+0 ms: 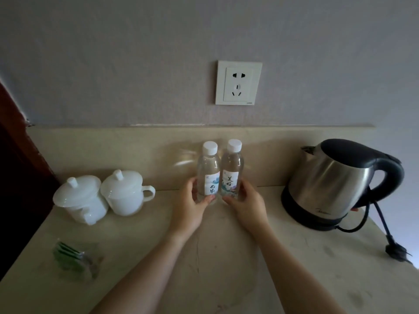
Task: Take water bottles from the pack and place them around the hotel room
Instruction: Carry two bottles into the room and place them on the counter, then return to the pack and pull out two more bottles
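Standing upright side by side, touching, near the back of a pale stone countertop (226,257): two small clear water bottles with white caps. Gripping the left bottle (208,171) low on its body, the left hand (189,207), thumb across the front beneath the label, fingers curling behind. Gripping the right bottle (231,168) in the same way, the right hand (246,206). Sitting just behind both bottles, a low stone backsplash (113,146), leaving little room rearward. Lying open in front, a wide stretch of bare counter around the forearms. Crowding the left side, two white lidded ceramic cups (104,196), touching each other, well apart from the bottles. Resting near the front left edge, a clear holder of green sachets (72,260), blurred. Occupying the right, a stainless steel electric kettle (337,184) on its black base, its cord and unplugged plug (398,254) trailing to the right counter edge. Showing on the bottle labels, brush-style Chinese characters over a watercolour picture; reading "美好" on the right one, not clearly legible on the left. Showing on the kettle, a faint logo, too small for reading. Hanging on the wall above, a white five-hole socket (238,82).
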Demonstrator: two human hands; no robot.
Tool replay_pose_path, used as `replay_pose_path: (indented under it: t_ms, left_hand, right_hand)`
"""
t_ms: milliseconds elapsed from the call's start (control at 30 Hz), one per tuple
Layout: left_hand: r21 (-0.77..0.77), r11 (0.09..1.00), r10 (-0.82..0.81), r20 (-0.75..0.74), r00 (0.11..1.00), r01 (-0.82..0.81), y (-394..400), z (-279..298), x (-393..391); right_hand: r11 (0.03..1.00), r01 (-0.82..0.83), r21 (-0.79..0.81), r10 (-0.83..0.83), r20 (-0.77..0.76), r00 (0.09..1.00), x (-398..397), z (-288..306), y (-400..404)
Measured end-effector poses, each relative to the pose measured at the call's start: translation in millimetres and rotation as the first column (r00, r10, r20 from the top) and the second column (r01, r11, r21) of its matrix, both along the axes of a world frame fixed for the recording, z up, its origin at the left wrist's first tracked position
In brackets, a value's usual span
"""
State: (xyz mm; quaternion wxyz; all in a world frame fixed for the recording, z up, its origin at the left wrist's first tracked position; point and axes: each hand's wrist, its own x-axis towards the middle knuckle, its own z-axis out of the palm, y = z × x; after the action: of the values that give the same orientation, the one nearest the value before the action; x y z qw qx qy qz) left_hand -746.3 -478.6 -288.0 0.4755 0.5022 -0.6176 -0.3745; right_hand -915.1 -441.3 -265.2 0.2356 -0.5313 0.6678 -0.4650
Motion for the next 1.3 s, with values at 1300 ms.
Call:
replay_pose_path:
  t_ms: [1300]
  left_hand:
    - [-0.346,0.445,0.889,0.057,0.455,-0.826,345.8,140.8,212.4]
  right_hand:
    - [0.555,-0.770,-0.315,0.789,-0.092,0.607,273.4,95.8,215.9]
